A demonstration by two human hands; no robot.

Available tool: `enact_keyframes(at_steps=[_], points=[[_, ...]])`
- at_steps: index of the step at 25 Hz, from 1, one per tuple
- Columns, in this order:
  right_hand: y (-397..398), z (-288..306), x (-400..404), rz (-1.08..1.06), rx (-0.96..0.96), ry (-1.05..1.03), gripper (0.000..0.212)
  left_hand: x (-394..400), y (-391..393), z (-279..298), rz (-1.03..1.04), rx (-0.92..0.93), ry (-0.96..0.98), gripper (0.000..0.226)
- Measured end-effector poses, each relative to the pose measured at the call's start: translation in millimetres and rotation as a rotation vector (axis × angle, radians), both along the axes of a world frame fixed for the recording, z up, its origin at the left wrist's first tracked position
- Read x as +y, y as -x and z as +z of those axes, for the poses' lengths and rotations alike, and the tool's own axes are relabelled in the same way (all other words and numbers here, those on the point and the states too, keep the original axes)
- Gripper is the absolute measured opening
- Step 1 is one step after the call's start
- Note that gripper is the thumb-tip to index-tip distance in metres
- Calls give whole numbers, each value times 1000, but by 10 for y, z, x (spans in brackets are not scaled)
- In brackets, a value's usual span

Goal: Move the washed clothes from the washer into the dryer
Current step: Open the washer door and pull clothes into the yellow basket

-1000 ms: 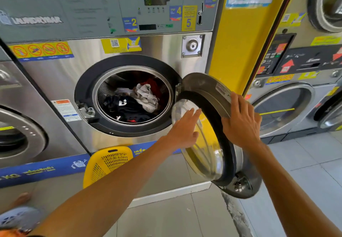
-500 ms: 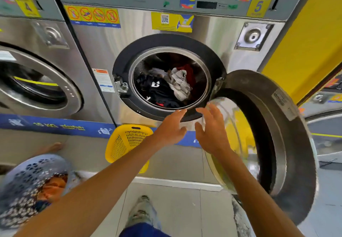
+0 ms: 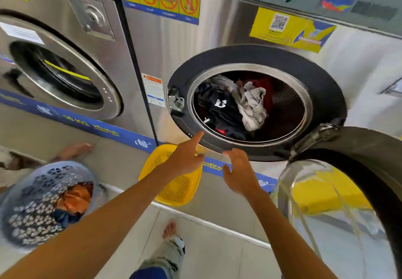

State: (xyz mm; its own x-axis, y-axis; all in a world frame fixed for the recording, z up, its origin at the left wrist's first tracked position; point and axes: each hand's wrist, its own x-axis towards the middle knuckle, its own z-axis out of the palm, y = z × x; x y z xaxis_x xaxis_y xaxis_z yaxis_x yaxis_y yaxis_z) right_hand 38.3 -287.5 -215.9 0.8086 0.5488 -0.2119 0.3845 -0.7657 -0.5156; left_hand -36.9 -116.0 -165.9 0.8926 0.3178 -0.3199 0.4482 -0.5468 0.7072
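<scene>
Now both hands have left the door [image 3: 359,170]; left hand [image 3: 185,159] and right hand [image 3: 239,174], fingers loose and empty, reach toward the clothes [image 3: 235,109] in the washer [image 3: 326,96].

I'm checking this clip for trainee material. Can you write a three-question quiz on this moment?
1. True or false: the washer door is open.
2. What does the left hand hold? A) a shirt B) nothing C) the yellow basket
3. Where are the clothes now?

Key: 1. True. 2. B; the right hand is empty too. 3. In the washer drum.
</scene>
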Motion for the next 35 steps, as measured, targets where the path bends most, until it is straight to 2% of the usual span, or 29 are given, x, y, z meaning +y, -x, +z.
enact_keyframes(at_steps=[7, 12, 14, 15, 18, 21, 22, 24, 25, 26, 28, 30, 31, 33, 35], points=[[-929, -187, 672, 35, -5, 52, 46, 629, -741, -494, 8, 71, 62, 60], [-1775, -659, 1077, -25, 72, 123, 89, 925, -1036, -1085, 77, 123, 126, 49], [-2098, -951, 1180, -104, 96, 131, 98, 958, -1098, -1366, 134, 118, 168, 43], [-2181, -1098, 1212, -149, 82, 132, 94, 953, -1124, -1481, 170, 116, 204, 41], [-2021, -1468, 1254, -201, -5, 104, 53, 754, -1169, -1725, 299, 88, 371, 33], [-1407, -1504, 1151, -232, 106, -36, 28, 575, -1221, -1850, 555, 53, 657, 18], [-1159, -1465, 1091, -205, 198, -99, 25, 546, -1223, -1894, 639, 28, 762, 23], [-728, -1432, 892, -87, 354, -161, 17, 514, -1206, -2083, 695, -36, 921, 50], [-587, -1386, 793, -31, 398, -168, 15, 508, -1170, -2195, 653, -63, 932, 54], [-522, -1373, 704, -28, 438, -197, 15, 488, -1111, -2262, 618, -71, 919, 48], [-604, -1398, 632, -260, 612, -382, 27, 414, -932, -2353, 635, -56, 859, 39], [-772, -1580, 696, -602, 932, -575, 45, 309, -713, -2460, 678, -41, 830, 38], [-833, -1702, 773, -653, 982, -605, 46, 241, -609, -2515, 692, -32, 845, 38], [-801, -1984, 1000, -582, 937, -542, 42, 136, -402, -2622, 736, -38, 841, 32], [-653, -2261, 1226, -416, 858, -461, 36, 196, -228, -2827, 918, -52, 776, 27]])
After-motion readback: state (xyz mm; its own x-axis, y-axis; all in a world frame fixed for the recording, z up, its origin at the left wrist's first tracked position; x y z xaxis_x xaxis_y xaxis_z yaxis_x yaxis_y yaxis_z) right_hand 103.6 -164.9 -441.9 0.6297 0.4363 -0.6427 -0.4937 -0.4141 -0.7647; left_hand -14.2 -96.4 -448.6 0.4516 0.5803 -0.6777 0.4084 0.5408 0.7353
